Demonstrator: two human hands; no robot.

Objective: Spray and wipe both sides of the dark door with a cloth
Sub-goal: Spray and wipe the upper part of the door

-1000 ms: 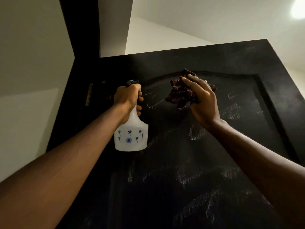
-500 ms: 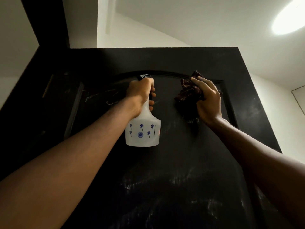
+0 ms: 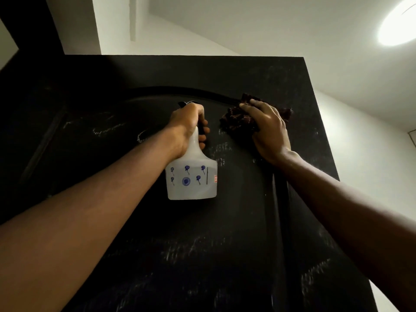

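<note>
The dark door [image 3: 225, 233] fills most of the view, seen from below, with an arched raised panel and pale streaks on its surface. My left hand [image 3: 188, 122] grips the neck and trigger of a white spray bottle [image 3: 191, 179] printed with small blue flowers, its nozzle turned toward the door. To the right, my right hand [image 3: 267, 131] presses a crumpled dark brown cloth [image 3: 236, 120] against the upper right of the panel, just under the arched moulding. The fingers lie over the cloth and hide its middle.
The door's top edge [image 3: 202, 56] meets white ceiling and wall above. A bright round ceiling light [image 3: 398, 25] shines at the upper right. A dark door frame [image 3: 27, 23] rises at the upper left. A white wall [image 3: 371, 165] lies past the door's right edge.
My right hand has moved the cloth to the right across the top of the panel. My left hand with the bottle shifted right, and my view turned right toward the door's right edge.
</note>
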